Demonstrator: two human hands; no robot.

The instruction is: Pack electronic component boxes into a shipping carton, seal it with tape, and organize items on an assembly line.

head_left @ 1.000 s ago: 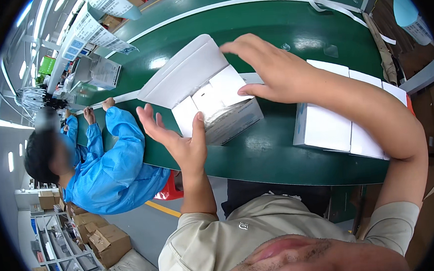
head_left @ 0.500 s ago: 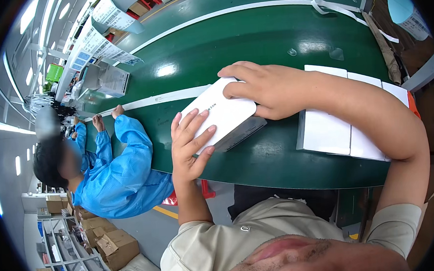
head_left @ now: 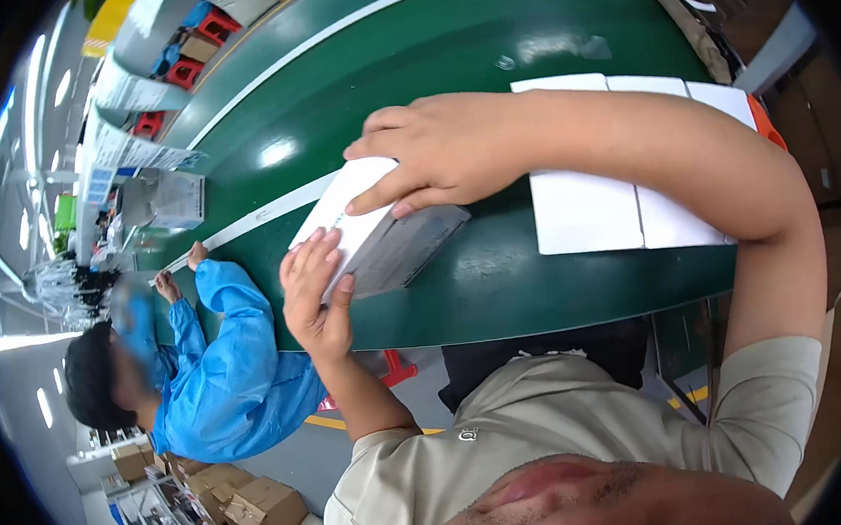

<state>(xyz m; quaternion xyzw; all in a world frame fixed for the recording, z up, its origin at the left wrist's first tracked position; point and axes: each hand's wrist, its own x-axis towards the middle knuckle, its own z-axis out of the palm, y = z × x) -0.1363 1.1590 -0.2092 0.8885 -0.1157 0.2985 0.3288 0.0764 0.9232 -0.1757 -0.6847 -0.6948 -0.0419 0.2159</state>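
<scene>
A closed carton (head_left: pixel 405 249), white on top with a grey printed side, is tilted over the green table. My left hand (head_left: pixel 316 293) grips its left end, fingers on the white top and thumb on the side. Across the carton's far right part lies my right hand (head_left: pixel 433 151), fingers bent over the top and edge. Whether the carton's bottom touches the table cannot be seen. Beneath and beside my right forearm stand several white boxes (head_left: pixel 586 209) in a tight row.
The green table (head_left: pixel 500 301) curves across, with a white strip (head_left: pixel 268 214) along it. A co-worker in a blue smock (head_left: pixel 234 356) sits at the left. Beyond the co-worker's hands stands another box (head_left: pixel 178 200). Something orange (head_left: pixel 763 121) sits behind the row's right end.
The carton has tipped, so more of its grey side shows and less of its white top. Both hands have moved with it, and the whole view has shifted.
</scene>
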